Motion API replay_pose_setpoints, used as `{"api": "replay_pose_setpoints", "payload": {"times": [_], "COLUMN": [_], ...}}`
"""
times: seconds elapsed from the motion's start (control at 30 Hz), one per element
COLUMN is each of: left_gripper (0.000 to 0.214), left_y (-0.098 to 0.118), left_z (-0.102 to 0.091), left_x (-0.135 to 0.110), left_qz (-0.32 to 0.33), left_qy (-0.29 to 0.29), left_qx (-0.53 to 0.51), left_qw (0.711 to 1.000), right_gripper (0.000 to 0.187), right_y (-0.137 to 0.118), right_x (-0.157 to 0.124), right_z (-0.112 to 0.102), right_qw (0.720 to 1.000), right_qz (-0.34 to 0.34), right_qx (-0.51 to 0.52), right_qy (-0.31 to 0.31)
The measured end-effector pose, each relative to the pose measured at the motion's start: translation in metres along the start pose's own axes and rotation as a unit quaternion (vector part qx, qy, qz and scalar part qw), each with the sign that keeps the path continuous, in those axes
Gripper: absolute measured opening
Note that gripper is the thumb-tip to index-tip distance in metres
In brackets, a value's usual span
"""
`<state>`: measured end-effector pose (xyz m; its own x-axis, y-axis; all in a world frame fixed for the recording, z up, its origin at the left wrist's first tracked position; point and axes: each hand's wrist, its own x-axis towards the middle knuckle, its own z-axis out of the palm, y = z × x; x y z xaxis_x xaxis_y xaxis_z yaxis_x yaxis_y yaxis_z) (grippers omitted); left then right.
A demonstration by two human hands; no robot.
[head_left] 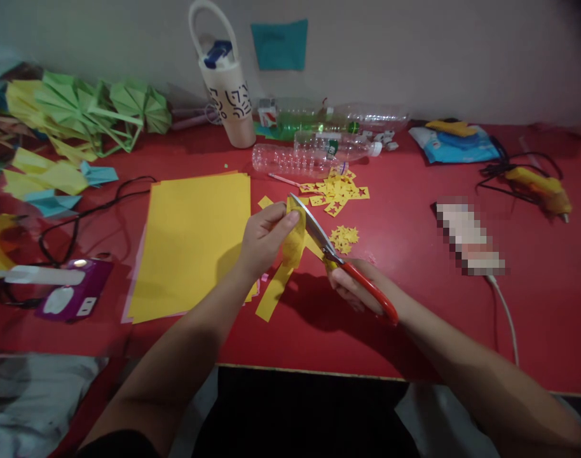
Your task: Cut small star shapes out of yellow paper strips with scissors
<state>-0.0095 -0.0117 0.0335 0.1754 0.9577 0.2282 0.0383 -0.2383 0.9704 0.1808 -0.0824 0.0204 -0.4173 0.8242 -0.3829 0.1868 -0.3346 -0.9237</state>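
Observation:
My left hand (264, 235) pinches a folded strip of yellow paper (294, 245) above the red table (414, 305). My right hand (355, 286) grips red-handled scissors (341, 257), whose blades point up-left and meet the top of that strip beside my left fingertips. Under the strip lies a loose yellow offcut (271, 294). A stack of yellow paper sheets (192, 242) lies flat just left of my left hand. Small yellow star cut-outs (344, 236) and punched yellow scraps (335, 191) lie beyond the scissors.
Clear plastic bottles (295, 159) lie at the back centre beside a cup-shaped bag (231, 95). Green and yellow folded paper shapes (81, 114) fill the back left. A yellow glue gun (541, 187) with a cable sits at the right, a power strip (71, 296) at the left.

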Motion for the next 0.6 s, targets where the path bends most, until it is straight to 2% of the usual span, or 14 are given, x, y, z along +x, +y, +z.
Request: {"api": "replay_pose_setpoints", "payload": {"times": [0.33,0.6], "left_gripper": [0.048,0.046], "left_y": [-0.0005,-0.0009], "left_z": [-0.0005,-0.0013], "left_x": [-0.0001,0.0003], "left_qz": [-0.002,0.001], "left_qy": [-0.001,-0.008], "left_qx": [-0.006,-0.012], "left_qw": [1.0,1.0], "right_gripper": [0.054,0.053], "right_y": [-0.001,0.0021], "right_x": [0.0006,0.0005], "right_z": [-0.0015,-0.0043], "right_qw": [1.0,0.998], "right_qz": [0.01,-0.047], "right_qx": [-0.014,-0.048], "right_qy": [0.002,0.018]}}
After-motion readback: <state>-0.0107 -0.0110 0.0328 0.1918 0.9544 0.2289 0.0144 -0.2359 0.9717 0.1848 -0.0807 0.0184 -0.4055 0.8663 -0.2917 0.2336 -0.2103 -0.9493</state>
